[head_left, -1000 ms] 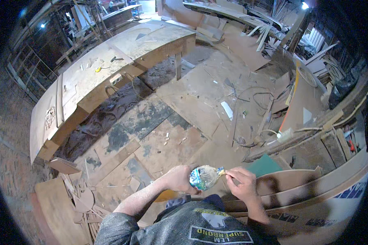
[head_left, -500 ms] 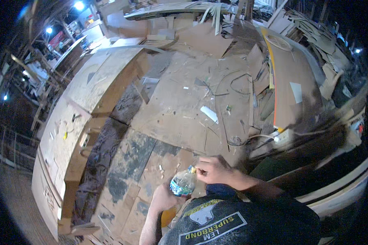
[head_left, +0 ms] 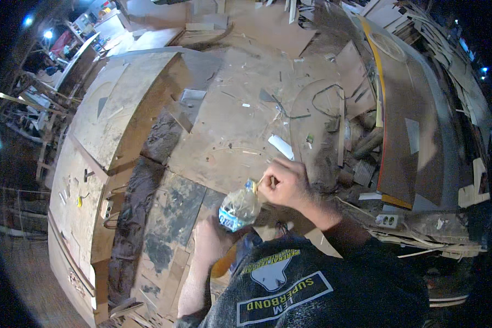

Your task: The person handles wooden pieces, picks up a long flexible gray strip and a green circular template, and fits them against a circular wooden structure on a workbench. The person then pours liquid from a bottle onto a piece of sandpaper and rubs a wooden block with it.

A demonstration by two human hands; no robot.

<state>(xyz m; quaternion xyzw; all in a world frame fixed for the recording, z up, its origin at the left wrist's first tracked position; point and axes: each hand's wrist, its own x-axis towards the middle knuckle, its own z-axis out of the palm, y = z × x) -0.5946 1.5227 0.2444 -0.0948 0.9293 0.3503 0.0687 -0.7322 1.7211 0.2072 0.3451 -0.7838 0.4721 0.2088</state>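
Note:
In front of my dark printed shirt, my left hand (head_left: 212, 240) is wrapped round the lower part of a clear plastic bottle (head_left: 239, 210) with a blue and white label. The bottle stands tilted, its neck up and slightly right. Its narrow top (head_left: 251, 185) looks blue and yellowish. Beside that top, my right hand (head_left: 286, 183) is closed with thumb and forefinger pinched together. A small pale bit shows between its fingertips and the bottle top, too small to make out.
To the left runs a long wooden worktable (head_left: 106, 131) with a socket strip (head_left: 107, 209) on its side and a small yellow item (head_left: 81, 201) on top. Large boards (head_left: 413, 131) lean at right, near another socket strip (head_left: 386, 221). Scraps, including a white piece (head_left: 280, 146), litter the floor.
Both hands and the bottle have risen in the picture, the right hand most. The right hand remains pinched beside the bottle top. The whole view has shifted and turned slightly.

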